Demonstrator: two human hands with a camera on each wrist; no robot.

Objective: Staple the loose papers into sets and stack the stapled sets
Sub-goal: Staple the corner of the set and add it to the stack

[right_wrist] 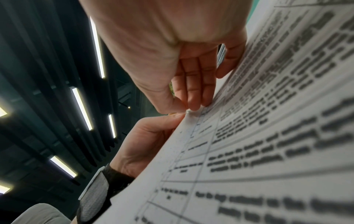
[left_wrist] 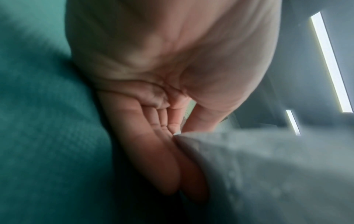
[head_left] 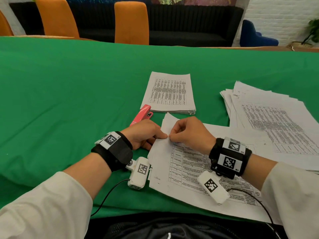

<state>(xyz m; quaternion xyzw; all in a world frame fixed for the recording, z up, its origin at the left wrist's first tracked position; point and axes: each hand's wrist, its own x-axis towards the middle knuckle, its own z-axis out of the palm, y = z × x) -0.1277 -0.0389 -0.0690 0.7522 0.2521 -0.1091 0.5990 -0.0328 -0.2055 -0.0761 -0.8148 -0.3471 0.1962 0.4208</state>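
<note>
A set of printed sheets (head_left: 189, 171) lies on the green tablecloth (head_left: 69, 100) in front of me. Both hands meet at its upper left corner. My left hand (head_left: 162, 135) pinches the corner from the left, and my right hand (head_left: 173, 135) pinches it from the right, thumb against fingertips. A blank flap of paper (head_left: 169, 123) stands up behind the fingers. In the right wrist view the right hand's fingertips (right_wrist: 193, 106) touch the corner of the sheet (right_wrist: 268, 136) opposite the left hand (right_wrist: 149, 136). The red stapler (head_left: 141, 115) lies just beyond my left hand, untouched.
A neat stack of printed sets (head_left: 170, 93) sits beyond the stapler. A fanned pile of loose sheets (head_left: 269, 118) spreads over the right side of the table. Orange chairs (head_left: 131, 23) stand at the far edge. Cables trail from both wrist cameras toward me.
</note>
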